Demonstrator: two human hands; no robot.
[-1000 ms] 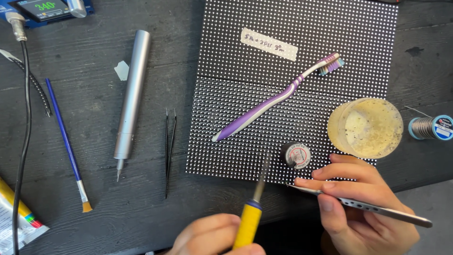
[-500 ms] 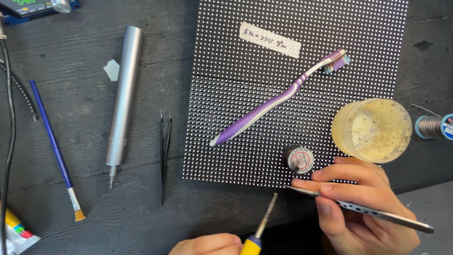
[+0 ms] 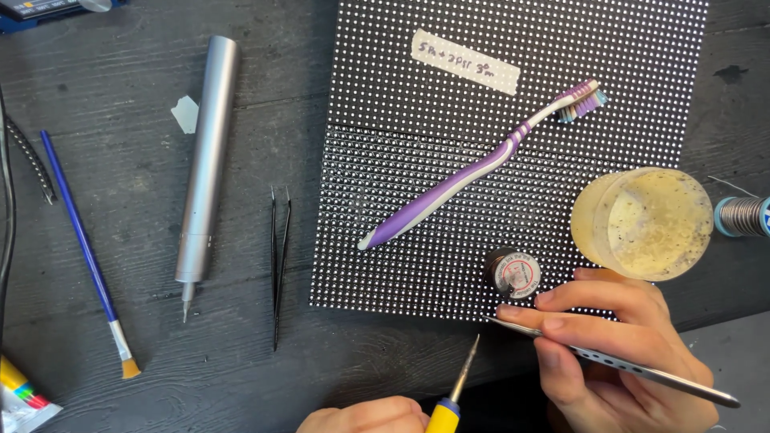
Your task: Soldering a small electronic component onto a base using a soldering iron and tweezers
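My left hand shows only at the bottom edge, gripping a soldering iron with a yellow handle; its tip points up, just short of the black dotted LED panel. My right hand rests at the panel's lower right corner and pinches silver tweezers, their points aimed left along the panel's front edge. A small round black tin sits on the panel just above my right fingers. A purple and white toothbrush lies slantwise across the panel.
A cloudy yellow jar stands on the panel's right edge, a solder spool beside it. Left of the panel lie black tweezers, a silver pen-shaped driver and a blue paintbrush. A white tape label is stuck on the panel.
My left hand has drawn the soldering iron back down toward the bottom edge, away from the panel. My right hand with the tweezers has stayed put.
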